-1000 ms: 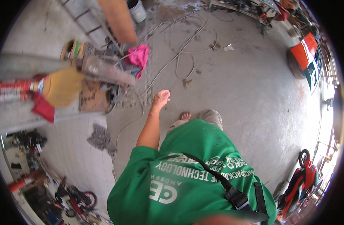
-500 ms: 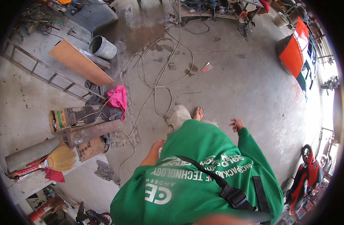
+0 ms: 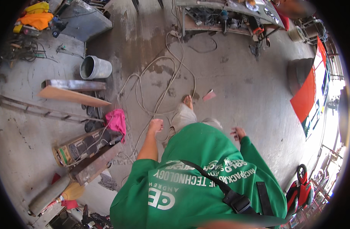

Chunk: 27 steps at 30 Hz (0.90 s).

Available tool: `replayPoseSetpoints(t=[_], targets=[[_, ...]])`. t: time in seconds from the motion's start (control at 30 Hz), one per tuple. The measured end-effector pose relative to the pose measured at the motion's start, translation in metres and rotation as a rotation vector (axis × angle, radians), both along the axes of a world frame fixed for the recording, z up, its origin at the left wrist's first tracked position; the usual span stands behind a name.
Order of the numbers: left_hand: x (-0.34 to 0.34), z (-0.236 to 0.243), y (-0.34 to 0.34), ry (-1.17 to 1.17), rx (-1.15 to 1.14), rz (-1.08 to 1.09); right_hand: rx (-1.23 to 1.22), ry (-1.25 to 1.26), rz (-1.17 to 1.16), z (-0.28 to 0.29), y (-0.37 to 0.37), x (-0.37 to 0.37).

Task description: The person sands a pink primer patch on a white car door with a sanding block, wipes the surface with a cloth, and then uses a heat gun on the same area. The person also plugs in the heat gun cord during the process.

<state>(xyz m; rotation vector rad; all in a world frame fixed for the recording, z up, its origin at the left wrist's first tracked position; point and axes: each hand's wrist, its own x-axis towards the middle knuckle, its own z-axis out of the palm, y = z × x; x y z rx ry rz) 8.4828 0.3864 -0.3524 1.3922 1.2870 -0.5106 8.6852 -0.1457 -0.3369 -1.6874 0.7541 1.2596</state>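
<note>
Concrete floor (image 3: pixel 240 87), looped pale cable (image 3: pixel 159 87), left hand (image 3: pixel 156 125) clenched empty, right hand (image 3: pixel 238 133) loosely curled.

The left hand (image 3: pixel 156 125) hangs curled in a loose, empty fist on a bare forearm. The right hand (image 3: pixel 238 133) emerges from a green sleeve, fingers half open, empty.

The person in a green shirt stands on a stained concrete floor (image 3: pixel 236 87); the left hand (image 3: pixel 156 125) is curled into a loose fist and holds nothing, just above a pale looping hose (image 3: pixel 159 91); the right hand (image 3: pixel 239 133) hangs with fingers slack, also bare; a pink rag (image 3: pixel 117 120) lies near the left hand, draped by a long metal box (image 3: pixel 83 147); a grey bucket (image 3: pixel 94 68) lies on its side farther off, beside a wooden board (image 3: pixel 72 95).
</note>
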Motion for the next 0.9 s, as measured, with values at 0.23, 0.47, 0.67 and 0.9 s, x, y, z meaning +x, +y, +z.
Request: replayPoseSetpoints(t=[0.23, 0.47, 0.67, 0.9], targets=[[0.252, 0.058, 0.108, -0.302, -0.019, -0.040, -0.048, 0.205, -0.146, 0.009, 0.000, 0.106], [0.421, 0.036, 0.117, -0.336, -0.135, 0.149, -0.087, 0.244, -0.002, -0.079, 0.044, 0.324], [0.533, 0.008, 0.145, -0.201, -0.185, 0.238, 0.288, -0.754, 0.521, -0.138, 0.197, 0.545], [0.694, -0.157, 0.212, -0.148, -0.171, -0.011, 0.430, -0.221, 0.077, -0.019, 0.375, 0.600]])
